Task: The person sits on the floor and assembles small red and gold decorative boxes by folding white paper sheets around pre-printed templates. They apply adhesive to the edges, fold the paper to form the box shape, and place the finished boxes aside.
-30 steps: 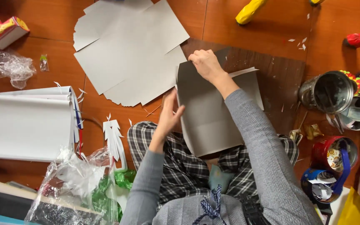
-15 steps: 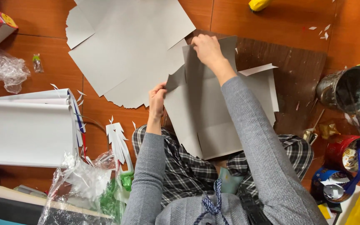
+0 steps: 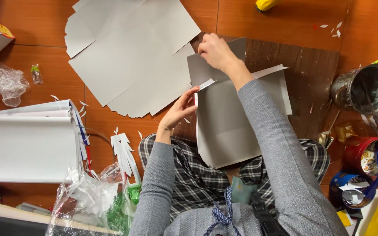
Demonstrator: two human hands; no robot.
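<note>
I sit cross-legged on an orange floor with a grey sheet of card (image 3: 226, 126) resting across my lap and a dark wooden board (image 3: 302, 83). My right hand (image 3: 215, 51) pinches the card's far top edge, where a flap is folded over. My left hand (image 3: 181, 109) holds the card's left edge with its fingers curled round it. A white underside shows along the card's right and top edges.
Large loose grey sheets (image 3: 132, 52) lie to the far left. A roll of white paper (image 3: 27, 146) and crumpled plastic wrap (image 3: 88, 199) are at my left. A cut white paper shape (image 3: 125, 155) lies by my knee. Metal tins (image 3: 364, 89) and tape rolls (image 3: 364, 168) stand on the right.
My right hand has moved along the card's top edge and the left hand has shifted up its left edge. The card lies flatter, further over the board.
</note>
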